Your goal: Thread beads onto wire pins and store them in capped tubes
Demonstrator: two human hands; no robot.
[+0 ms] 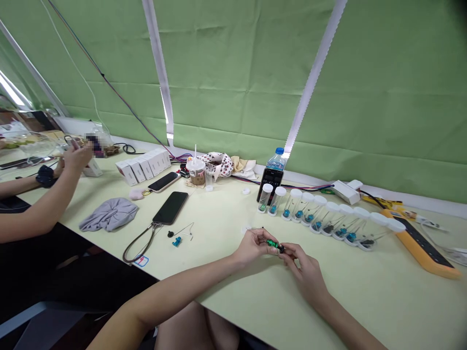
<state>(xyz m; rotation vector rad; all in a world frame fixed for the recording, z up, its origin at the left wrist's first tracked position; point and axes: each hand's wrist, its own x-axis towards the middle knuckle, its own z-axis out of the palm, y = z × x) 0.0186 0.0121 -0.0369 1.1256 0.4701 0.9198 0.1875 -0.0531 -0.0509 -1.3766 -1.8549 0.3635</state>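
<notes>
Behind both hands (280,253), capped tubes (321,216) hold small blue parts.

Left hand (253,247), right hand (304,265) together, fingers pinched (forearms angled inward).

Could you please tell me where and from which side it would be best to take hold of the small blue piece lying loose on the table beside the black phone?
Probably pinch the small blue piece across its short sides, coming straight down from above. It lies flat and low on the table, apart from the bent wire and the black phone, so nothing blocks the top; its exact shape is too small to tell.
</notes>
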